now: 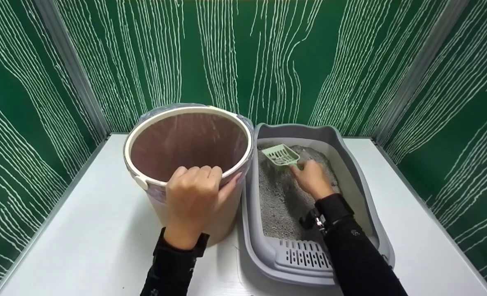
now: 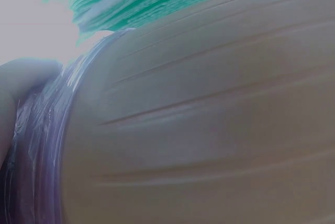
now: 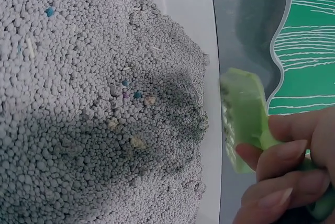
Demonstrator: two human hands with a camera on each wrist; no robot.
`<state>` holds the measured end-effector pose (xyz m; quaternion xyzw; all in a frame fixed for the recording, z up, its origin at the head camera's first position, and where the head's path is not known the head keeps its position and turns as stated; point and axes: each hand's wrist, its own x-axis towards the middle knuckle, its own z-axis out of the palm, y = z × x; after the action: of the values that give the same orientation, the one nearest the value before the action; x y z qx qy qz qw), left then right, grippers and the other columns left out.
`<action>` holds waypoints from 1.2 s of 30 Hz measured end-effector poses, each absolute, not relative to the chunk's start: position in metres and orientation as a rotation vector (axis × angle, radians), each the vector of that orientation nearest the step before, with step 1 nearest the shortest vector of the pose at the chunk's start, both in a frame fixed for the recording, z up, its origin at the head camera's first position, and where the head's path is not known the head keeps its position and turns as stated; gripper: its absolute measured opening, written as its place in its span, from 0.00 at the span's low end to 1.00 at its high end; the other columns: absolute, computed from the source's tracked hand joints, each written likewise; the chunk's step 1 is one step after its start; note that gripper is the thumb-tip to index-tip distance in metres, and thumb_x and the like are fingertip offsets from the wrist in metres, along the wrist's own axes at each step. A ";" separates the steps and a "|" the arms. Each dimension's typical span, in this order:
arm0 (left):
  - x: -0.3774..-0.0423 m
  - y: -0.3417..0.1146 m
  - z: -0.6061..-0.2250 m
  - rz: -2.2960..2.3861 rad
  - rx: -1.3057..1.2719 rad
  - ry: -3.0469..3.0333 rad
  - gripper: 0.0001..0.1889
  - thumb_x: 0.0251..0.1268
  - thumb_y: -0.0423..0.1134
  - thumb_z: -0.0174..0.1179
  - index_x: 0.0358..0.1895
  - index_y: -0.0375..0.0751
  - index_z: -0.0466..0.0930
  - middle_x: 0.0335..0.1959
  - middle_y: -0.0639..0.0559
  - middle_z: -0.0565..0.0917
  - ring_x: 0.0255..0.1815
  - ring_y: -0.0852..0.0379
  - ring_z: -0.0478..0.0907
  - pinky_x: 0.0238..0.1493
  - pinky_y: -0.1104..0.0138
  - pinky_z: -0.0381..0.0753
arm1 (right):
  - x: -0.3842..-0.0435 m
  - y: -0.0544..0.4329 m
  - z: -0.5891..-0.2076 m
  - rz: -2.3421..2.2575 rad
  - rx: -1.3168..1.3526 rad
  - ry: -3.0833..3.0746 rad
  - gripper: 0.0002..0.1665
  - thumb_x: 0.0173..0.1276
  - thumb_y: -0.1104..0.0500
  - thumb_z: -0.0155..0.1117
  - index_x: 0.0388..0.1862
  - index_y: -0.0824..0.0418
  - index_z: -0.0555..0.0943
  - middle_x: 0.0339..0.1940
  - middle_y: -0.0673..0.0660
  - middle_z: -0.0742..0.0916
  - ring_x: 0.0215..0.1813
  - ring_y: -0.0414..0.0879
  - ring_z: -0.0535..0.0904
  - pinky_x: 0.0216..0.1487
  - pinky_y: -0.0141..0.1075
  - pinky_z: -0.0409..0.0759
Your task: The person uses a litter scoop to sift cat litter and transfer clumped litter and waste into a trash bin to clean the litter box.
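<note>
My left hand (image 1: 194, 199) grips the near rim of a beige trash bin (image 1: 223, 220), fingers over the white ring and thumb along the outside. A thin plastic liner (image 2: 39, 145) is folded over the bin's edge. In my right hand (image 1: 312, 179) is a light green slotted litter scoop (image 1: 281, 155), held by its handle. The scoop hangs over the far part of a grey litter box (image 1: 369, 197), above grey granular litter (image 1: 278, 209). In the right wrist view the fingers curl round the handle of the tilted scoop (image 3: 243, 111); what it carries is unclear.
Bin and litter box stand side by side on a white table (image 1: 116, 230). A slotted step (image 1: 307, 254) forms the box's near end. Small clumps and blue specks lie on the litter. Green walls (image 1: 210, 53) with white lines enclose the back and sides.
</note>
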<state>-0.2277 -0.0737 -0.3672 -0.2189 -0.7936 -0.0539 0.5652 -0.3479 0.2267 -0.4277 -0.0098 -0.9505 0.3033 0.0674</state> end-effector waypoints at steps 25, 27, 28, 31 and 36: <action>-0.228 -0.074 -0.367 -0.120 -0.509 -1.877 0.27 0.69 0.56 0.71 0.20 0.44 0.70 0.14 0.52 0.70 0.14 0.51 0.70 0.23 0.57 0.67 | -0.354 0.227 -0.430 1.035 0.064 -2.798 0.28 0.85 0.54 0.57 0.20 0.58 0.69 0.20 0.50 0.67 0.25 0.46 0.63 0.33 0.39 0.62; -0.228 -0.074 -0.367 -0.119 -0.510 -1.880 0.27 0.69 0.56 0.71 0.20 0.44 0.70 0.14 0.52 0.71 0.14 0.51 0.70 0.23 0.57 0.67 | -0.354 0.227 -0.431 1.014 0.065 -2.792 0.29 0.85 0.54 0.59 0.20 0.53 0.62 0.19 0.49 0.63 0.24 0.45 0.60 0.33 0.39 0.60; -0.228 -0.074 -0.367 -0.119 -0.511 -1.882 0.27 0.69 0.56 0.71 0.20 0.44 0.70 0.14 0.52 0.71 0.14 0.51 0.70 0.23 0.57 0.67 | -0.354 0.227 -0.431 1.005 0.065 -2.788 0.29 0.85 0.54 0.59 0.20 0.53 0.61 0.19 0.49 0.63 0.24 0.45 0.60 0.33 0.40 0.60; -0.227 -0.074 -0.366 -0.116 -0.509 -1.887 0.27 0.70 0.56 0.70 0.20 0.44 0.71 0.14 0.52 0.71 0.14 0.51 0.70 0.23 0.57 0.67 | -0.353 0.226 -0.431 0.974 0.051 -2.796 0.26 0.84 0.53 0.61 0.24 0.58 0.66 0.22 0.52 0.66 0.26 0.48 0.63 0.36 0.42 0.62; -0.228 -0.074 -0.367 -0.120 -0.509 -1.875 0.27 0.68 0.56 0.71 0.20 0.44 0.70 0.14 0.52 0.71 0.14 0.51 0.70 0.23 0.57 0.67 | -0.352 0.226 -0.431 0.926 0.034 -2.777 0.19 0.83 0.53 0.63 0.49 0.70 0.85 0.40 0.67 0.86 0.42 0.60 0.81 0.49 0.51 0.76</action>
<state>-0.2279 -0.0739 -0.3665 -0.2162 -0.7964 -0.0511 0.5624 -0.3516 0.2261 -0.4307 0.0114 -0.9432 0.3144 0.1068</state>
